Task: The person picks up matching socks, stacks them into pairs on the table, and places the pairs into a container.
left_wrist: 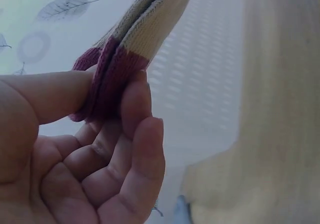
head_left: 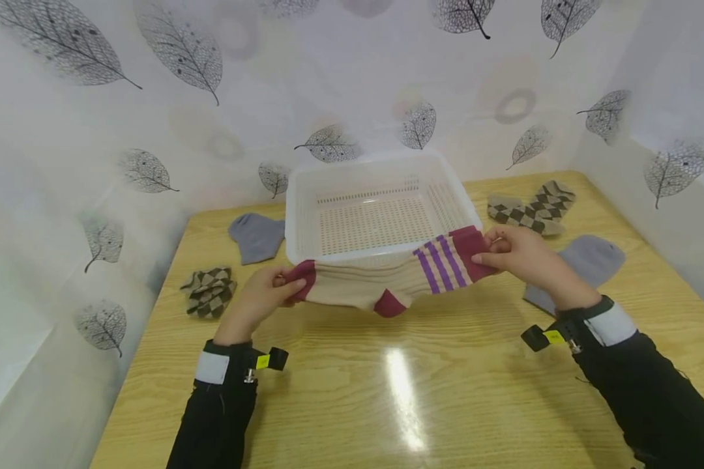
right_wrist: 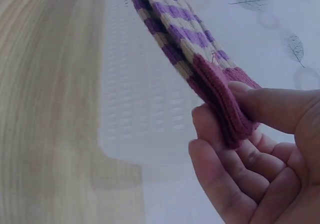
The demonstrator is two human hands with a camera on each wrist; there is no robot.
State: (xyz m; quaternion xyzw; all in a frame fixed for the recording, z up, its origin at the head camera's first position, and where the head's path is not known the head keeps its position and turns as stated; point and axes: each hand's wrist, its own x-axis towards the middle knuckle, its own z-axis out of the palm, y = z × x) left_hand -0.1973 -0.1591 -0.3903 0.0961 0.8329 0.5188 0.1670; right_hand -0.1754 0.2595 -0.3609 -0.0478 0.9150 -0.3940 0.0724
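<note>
A beige sock [head_left: 358, 283] with maroon toe, heel and cuff and purple stripes is stretched sideways between my hands, above the table and before the basket. My left hand [head_left: 262, 296] pinches its maroon toe end [left_wrist: 107, 84] between thumb and fingers. At the other end, my right hand [head_left: 522, 257] pinches the maroon cuff [right_wrist: 225, 101]. Both wrist views show fabric layers lying together; whether this is one sock or two I cannot tell. Behind it stands a white plastic basket [head_left: 290, 215] with a perforated bottom, and no sock shows inside.
On the left of the wooden table [head_left: 328, 391] lie a grey sock [head_left: 258, 238] and a bunched checkered sock [head_left: 208, 292]. To the right are another checkered sock [head_left: 530, 210] and a grey sock [head_left: 592, 260], partly behind my right hand. A leaf-patterned wall covering [head_left: 375, 78] borders the back.
</note>
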